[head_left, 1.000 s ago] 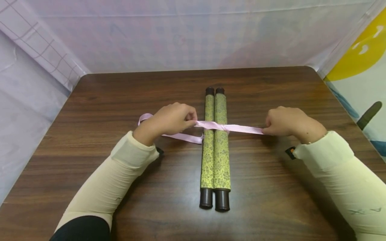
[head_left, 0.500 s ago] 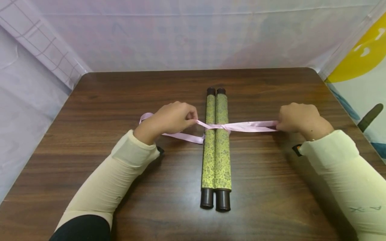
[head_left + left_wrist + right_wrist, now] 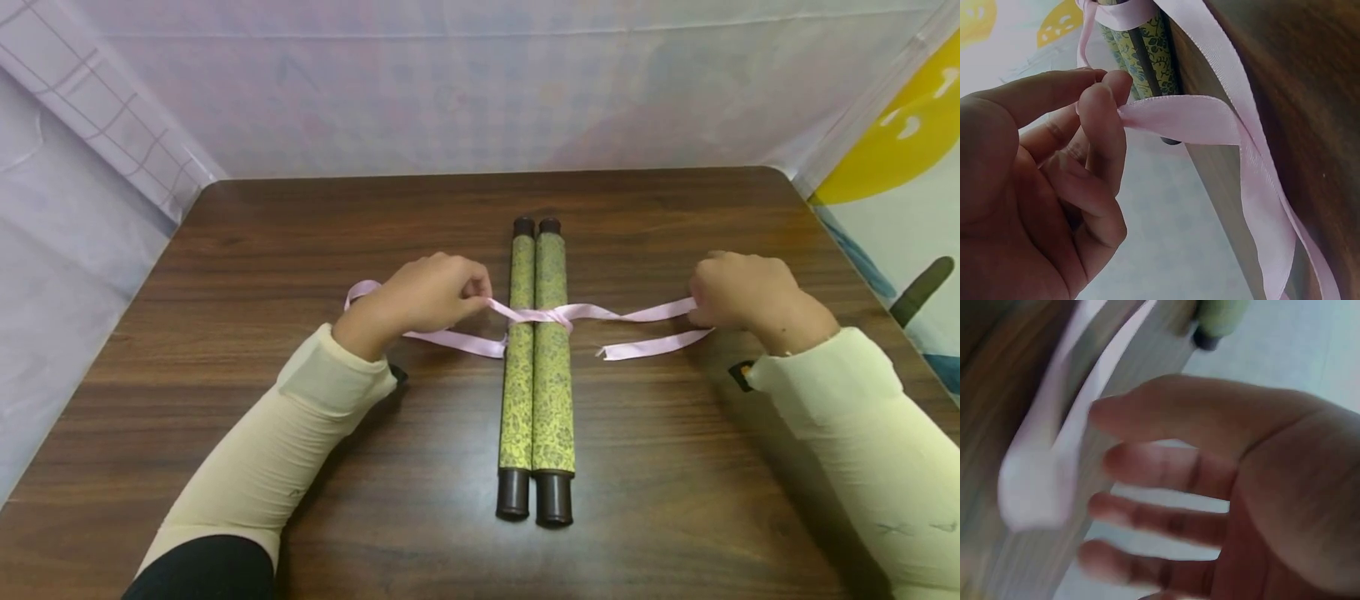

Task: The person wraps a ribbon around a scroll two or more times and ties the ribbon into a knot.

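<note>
Two rolled scrolls, a slimmer left one [image 3: 517, 400] and a thicker right one [image 3: 553, 400], lie side by side in yellow-green patterned cloth with dark end knobs. Across their middle a pink ribbon [image 3: 592, 312] is wound, with a twist on the right scroll. Left of them my left hand [image 3: 431, 292] pinches the ribbon between thumb and fingertips, as the left wrist view confirms; its slack [image 3: 1179, 117] trails off. My right hand [image 3: 750, 296] is off to the right; in the right wrist view its fingers [image 3: 1166, 515] are apart, beside a loose ribbon loop [image 3: 1038, 487].
Everything lies on a dark wood-grain table [image 3: 420, 517]. A pale patterned sheet [image 3: 450, 92] hangs behind its back edge. Another ribbon length [image 3: 465, 342] runs from the scrolls toward my left wrist.
My right hand first moved right, drawing the ribbon taut and doubled; now that ribbon has gone slack, its cut end dropping toward the table. My left hand has stayed in place.
</note>
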`<state>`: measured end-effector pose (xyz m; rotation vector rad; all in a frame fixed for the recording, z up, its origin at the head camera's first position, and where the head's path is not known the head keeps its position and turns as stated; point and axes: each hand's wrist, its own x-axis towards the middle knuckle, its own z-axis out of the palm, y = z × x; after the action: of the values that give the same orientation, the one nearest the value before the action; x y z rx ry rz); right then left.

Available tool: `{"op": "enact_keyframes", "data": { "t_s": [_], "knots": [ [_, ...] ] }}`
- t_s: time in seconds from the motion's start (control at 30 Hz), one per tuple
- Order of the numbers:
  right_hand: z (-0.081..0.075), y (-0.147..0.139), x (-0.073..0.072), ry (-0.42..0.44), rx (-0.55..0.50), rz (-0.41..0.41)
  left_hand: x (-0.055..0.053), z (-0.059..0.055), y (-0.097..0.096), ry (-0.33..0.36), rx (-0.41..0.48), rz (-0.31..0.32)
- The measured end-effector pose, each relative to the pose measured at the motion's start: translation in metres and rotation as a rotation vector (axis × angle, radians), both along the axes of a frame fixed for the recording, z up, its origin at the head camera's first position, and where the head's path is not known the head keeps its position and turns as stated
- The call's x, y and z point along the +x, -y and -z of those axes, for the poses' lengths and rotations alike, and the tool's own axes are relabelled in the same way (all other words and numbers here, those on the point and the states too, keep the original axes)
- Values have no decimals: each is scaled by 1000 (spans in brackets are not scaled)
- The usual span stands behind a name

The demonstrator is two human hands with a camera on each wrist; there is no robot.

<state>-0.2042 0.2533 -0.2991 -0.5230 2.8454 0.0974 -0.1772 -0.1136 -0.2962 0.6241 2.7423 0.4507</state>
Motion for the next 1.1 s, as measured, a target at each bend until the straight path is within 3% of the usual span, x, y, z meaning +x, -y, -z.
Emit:
{"op": "enact_keyframes", "data": {
  "t_s": [0.2,0.43,0.7,0.93,1.1],
  "knots": [
    [0,45,12,-51,-193,-171,0,1,-1,-1,25,5],
    [14,86,16,19,-448,-295,3,3,-6,-5,26,34],
    [23,101,19,90,-610,-298,9,3,-16,14,55,78],
    [22,103,18,120,-618,-264,11,3,-18,34,81,98],
    [18,105,18,91,-617,-216,10,4,-15,22,119,85]
  ]
}}
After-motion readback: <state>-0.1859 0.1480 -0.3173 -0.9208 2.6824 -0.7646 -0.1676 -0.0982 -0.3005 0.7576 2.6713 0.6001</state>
